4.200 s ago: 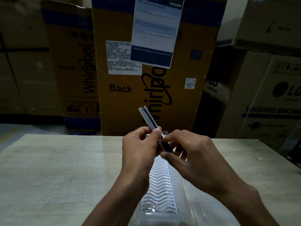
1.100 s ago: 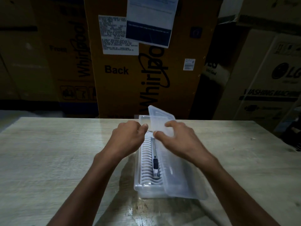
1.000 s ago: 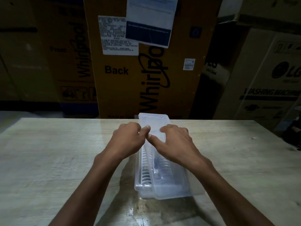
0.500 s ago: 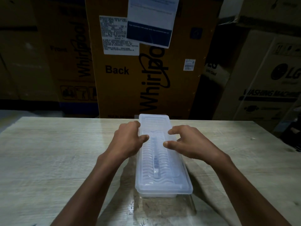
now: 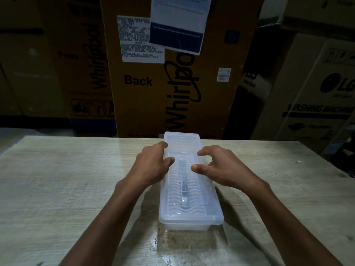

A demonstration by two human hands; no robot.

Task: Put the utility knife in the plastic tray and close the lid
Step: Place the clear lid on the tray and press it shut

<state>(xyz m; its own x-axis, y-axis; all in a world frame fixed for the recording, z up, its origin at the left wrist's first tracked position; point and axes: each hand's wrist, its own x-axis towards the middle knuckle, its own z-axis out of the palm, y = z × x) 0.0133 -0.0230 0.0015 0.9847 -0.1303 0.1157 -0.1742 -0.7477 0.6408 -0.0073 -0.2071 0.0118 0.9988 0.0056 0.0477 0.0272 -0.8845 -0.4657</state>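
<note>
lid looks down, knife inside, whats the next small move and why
Probably press both hands along the lid's edges to seat it. The left hand rests at its left rim, the right hand hovers open, and the knife already lies under it.

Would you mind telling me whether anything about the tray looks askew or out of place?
Nothing stands out: the lid sits flat on the plastic tray, and the utility knife lies lengthwise inside.

Through the frosted lid (image 5: 208,189) the utility knife (image 5: 183,181) shows only as a blurred strip. The left hand (image 5: 151,167) hides the tray's 9 o'clock edge. Small print on the white label (image 5: 141,40) at 12 o'clock is unreadable. The LG box (image 5: 326,96) is cut off at 3 o'clock.
</note>
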